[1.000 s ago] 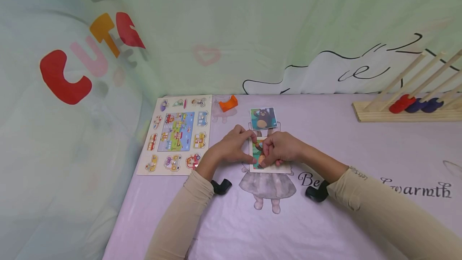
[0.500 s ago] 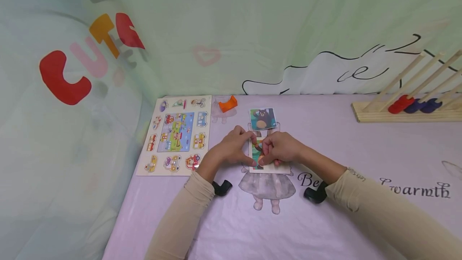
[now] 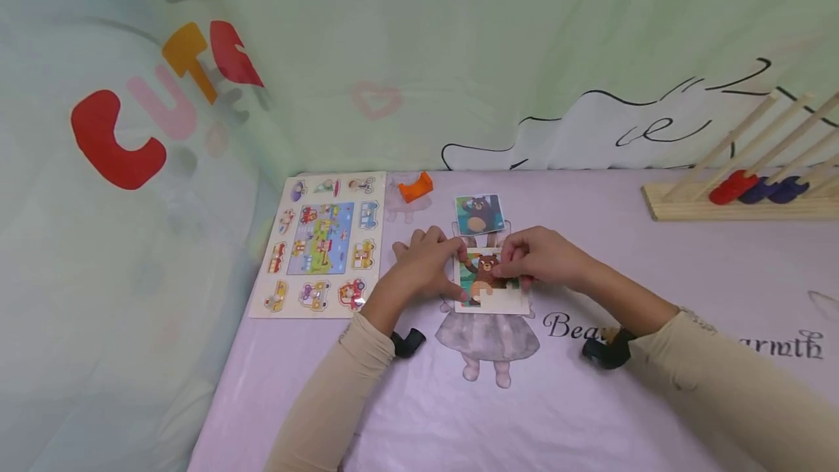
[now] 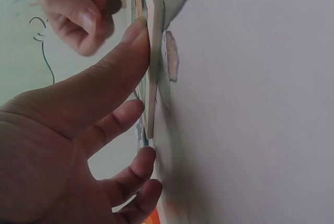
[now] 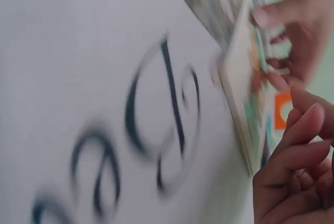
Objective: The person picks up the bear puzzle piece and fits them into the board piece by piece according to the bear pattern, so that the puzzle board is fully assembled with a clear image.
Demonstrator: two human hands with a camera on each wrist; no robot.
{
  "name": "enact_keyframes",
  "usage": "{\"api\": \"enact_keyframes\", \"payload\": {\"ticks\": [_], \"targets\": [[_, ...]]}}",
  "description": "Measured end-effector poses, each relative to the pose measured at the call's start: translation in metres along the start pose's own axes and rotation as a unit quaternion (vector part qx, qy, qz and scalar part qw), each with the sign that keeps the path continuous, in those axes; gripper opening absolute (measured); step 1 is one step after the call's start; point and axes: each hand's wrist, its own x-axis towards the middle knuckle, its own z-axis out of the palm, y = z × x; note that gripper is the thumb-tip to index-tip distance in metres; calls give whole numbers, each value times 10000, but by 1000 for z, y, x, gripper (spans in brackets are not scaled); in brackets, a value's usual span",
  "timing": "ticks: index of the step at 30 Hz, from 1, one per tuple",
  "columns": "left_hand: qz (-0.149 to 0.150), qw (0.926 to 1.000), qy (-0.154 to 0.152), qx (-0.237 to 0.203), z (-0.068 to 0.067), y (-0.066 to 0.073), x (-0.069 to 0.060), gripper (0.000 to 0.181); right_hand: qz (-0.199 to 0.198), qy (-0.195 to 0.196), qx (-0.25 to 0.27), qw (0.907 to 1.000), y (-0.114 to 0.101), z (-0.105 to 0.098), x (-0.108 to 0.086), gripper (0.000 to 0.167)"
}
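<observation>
A small jigsaw board (image 3: 505,302) lies in the middle of the table in the head view. Pieces on it show a brown bear (image 3: 486,266); its lower right is bare cream. My left hand (image 3: 424,264) holds the board at its left side, the thumb (image 4: 136,32) on its near edge and a fingertip at the far one. Over the board's right side is my right hand (image 3: 540,257), fingers bent; I see nothing held in the right wrist view, which is blurred. A bear picture card (image 3: 481,214) lies just beyond the board.
A wooden vehicle peg puzzle (image 3: 260,297) lies at the left, an orange arch-shaped block (image 3: 416,187) at the back. At the back right stands a wooden rack (image 3: 695,211) with red and blue pieces. Black wrist mounts (image 3: 408,343) sit under both wrists.
My right hand has moved right, away from the lower-left part of the board, uncovering the bear. My left hand has stayed at the board's left side, its rear fingers more spread.
</observation>
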Motion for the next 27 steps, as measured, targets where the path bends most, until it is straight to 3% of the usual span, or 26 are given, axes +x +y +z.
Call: {"api": "enact_keyframes", "payload": {"ticks": [5,14,17,22,27], "targets": [[-223,9997,51,62,0,3,-3,52,62,247,-341,9991,10,-25,-24,23],[-516,9985,-41,-199,-2,7,-6,51,-46,-24,-855,9963,44,-57,-63,17],[-565,9979,-134,-293,-3,7,-6,61,-168,-113,-1131,9934,56,-62,-73,18],[-811,9953,-312,-421,-4,10,-6,98,-481,-63,-1502,9875,72,-67,-87,18],[-1022,9934,-376,-352,-6,12,-7,104,-668,55,-1619,9845,80,-71,-98,18]]}}
